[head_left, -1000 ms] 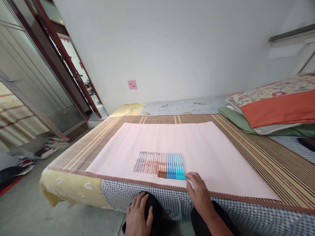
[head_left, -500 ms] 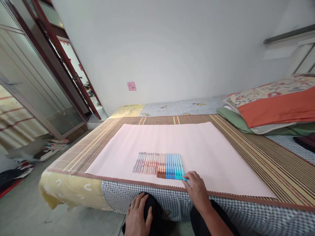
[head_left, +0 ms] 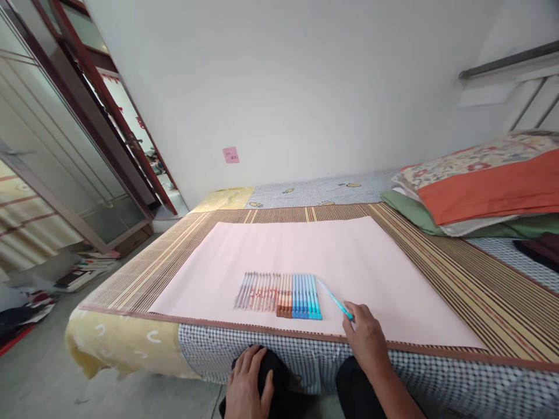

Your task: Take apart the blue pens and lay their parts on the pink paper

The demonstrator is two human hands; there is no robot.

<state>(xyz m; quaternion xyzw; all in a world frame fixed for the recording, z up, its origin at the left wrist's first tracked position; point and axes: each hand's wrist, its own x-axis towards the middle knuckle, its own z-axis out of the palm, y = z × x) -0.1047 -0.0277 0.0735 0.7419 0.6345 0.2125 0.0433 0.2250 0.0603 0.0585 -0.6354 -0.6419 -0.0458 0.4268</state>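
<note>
My right hand [head_left: 365, 333] pinches the lower end of a light-blue pen [head_left: 334, 298], which slants up and left from my fingers over the pink sheet [head_left: 349, 250]. Just left of it lies a tight row of pens side by side: blue pens [head_left: 304, 295], then brown-ended pens [head_left: 285, 295], then clear pens with grey and reddish markings [head_left: 255, 291]. A gap separates the held pen's lower end from the row, while its upper tip is close to the last blue pen. My left hand [head_left: 248, 381] rests open on my dark-clothed knee, holding nothing.
Beneath the sheet is a striped mat [head_left: 174, 250] on a bed with a checked and yellow cover [head_left: 122, 337]. Folded bedding and an orange-edged pillow [head_left: 493, 186] are piled at the right. A pink note [head_left: 230, 155] sticks to the wall; a glass-panelled door [head_left: 78, 145] stands left.
My right hand has moved right, pulling the end blue pen away from the row and tilting it. My left hand stays on the knee. The view has shifted slightly.
</note>
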